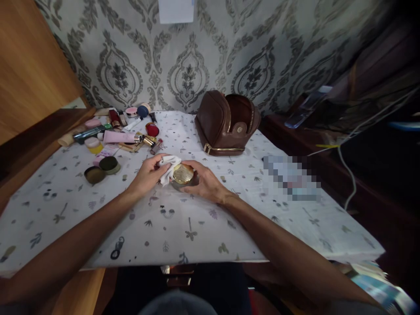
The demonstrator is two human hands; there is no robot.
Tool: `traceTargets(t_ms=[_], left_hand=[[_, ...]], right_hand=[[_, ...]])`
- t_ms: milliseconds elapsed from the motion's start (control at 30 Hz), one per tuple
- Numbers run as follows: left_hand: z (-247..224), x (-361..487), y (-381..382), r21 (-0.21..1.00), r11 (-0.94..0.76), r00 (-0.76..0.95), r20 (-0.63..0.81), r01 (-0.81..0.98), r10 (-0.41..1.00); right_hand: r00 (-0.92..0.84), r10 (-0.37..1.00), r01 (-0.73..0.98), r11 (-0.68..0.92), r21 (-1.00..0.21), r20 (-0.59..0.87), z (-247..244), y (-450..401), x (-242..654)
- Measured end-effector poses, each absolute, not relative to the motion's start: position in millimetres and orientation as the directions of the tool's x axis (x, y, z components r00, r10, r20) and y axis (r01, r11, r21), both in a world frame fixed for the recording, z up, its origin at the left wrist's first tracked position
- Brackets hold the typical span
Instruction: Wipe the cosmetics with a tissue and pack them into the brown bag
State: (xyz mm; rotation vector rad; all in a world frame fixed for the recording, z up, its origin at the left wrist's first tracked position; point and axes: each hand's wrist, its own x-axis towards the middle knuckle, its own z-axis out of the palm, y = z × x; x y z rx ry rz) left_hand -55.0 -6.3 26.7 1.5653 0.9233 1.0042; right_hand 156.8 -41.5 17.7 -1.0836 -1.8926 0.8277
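Over the middle of the table, my right hand grips a round gold compact by its edge. My left hand is closed on a crumpled white cloth, which lies against the compact's left side. Both hands are close together, just above the patterned tablecloth. Behind them to the right stands a brown leather cosmetic bag, unzipped at the top. To the left of my left hand sits an opened round container with a dark lid.
Several cosmetics cover the back left, among them a pink tube, a red round jar and a green bottle. A blurred-out flat item lies on the right. Wooden furniture borders the left; a white cable hangs at the right.
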Motion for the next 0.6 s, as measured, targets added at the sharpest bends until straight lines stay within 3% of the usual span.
traceTargets(t_ms=[233, 600], left_hand=[[39.8, -58.9, -8.6, 0.894, -0.369, 0.333, 0.277, 0.255, 0.901], [38.3, -57.1, -13.5, 0.766, -0.529, 0.381, 0.396, 0.366, 0.836]], right_hand=[[-0.274, 0.93, 0.076, 0.276, -0.958, 0.246, 8.5, -35.8, 153.9], [-0.394, 0.887, 0.054, 0.283, -0.958, 0.24, 15.1, -35.9, 165.7]])
